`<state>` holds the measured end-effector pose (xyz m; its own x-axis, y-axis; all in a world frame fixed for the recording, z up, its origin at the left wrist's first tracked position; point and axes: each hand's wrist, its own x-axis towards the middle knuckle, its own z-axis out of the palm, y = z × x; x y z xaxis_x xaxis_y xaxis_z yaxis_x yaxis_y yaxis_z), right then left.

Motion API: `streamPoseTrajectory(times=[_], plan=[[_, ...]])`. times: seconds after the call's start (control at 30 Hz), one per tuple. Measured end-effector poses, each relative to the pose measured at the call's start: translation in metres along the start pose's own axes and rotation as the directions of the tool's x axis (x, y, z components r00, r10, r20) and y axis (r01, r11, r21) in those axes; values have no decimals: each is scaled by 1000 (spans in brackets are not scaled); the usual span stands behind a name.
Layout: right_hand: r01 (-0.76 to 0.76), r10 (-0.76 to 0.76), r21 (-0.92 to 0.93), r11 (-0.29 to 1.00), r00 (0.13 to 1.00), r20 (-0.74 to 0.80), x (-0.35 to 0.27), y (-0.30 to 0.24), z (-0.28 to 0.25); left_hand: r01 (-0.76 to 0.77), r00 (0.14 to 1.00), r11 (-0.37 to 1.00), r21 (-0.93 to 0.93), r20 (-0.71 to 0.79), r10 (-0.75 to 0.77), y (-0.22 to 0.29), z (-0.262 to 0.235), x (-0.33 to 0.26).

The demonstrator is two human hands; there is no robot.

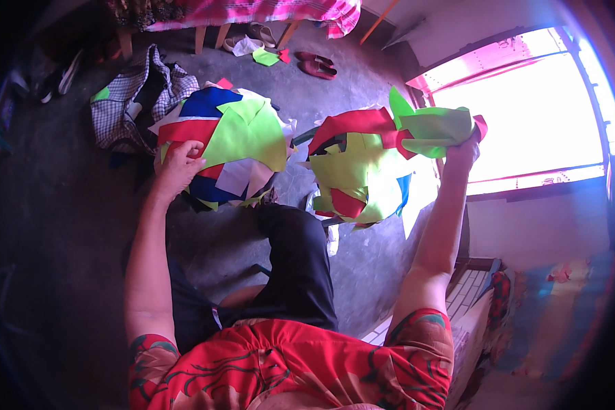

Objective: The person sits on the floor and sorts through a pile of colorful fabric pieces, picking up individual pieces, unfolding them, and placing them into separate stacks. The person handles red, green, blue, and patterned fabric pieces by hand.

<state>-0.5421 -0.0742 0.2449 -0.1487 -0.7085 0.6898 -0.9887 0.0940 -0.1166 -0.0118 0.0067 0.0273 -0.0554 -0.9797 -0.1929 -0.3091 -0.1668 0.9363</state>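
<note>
My right hand (462,152) grips green cloth scraps (436,130); my left hand (178,167) presses flat on the pile (242,137). I should lift slowly.

This looks like a room in a home used for small-scale sewing or fabric work. The bare grey concrete floor (68,205) carries heaps of cut cloth scraps in green, red, blue and white (232,147), a crumpled checked garment (126,102) and loose slippers and shoes (316,65), while a wooden-legged bed or bench draped in pink checked cloth (253,10) stands at the far side. A bright doorway with a pink frame (519,116) opens on the right, and a patterned bedcover or mat (553,314) lies beside a low ledge nearby.
</note>
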Motion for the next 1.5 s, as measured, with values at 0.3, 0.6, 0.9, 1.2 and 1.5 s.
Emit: streamPoseTrajectory(times=[0.3, 0.6, 0.9, 1.2, 1.5], plan=[[-247, 81, 811, 531, 967, 241, 0, -135, -32, 36, 924, 968, -248, 378, 63, 10, 31, -6], [-468, -448, -213, -858, 477, 756, -129, -249, 55, 126, 879, 856, -501, 456, 138, -4, 62, -8], [-628, -85, 149, -764, 327, 941, -239, -288, 120, 122, 950, 141, -982, 157, 271, 0, 29, 9], [-612, -172, 122, -781, 400, 900, -230, -301, 116, -2, 972, 40, -999, 7, 233, -2, 12, 6], [-736, -222, 171, -655, 404, 887, -229, -299, 124, -23, 977, 13, -1000, -20, 211, 1, -1, -3]])
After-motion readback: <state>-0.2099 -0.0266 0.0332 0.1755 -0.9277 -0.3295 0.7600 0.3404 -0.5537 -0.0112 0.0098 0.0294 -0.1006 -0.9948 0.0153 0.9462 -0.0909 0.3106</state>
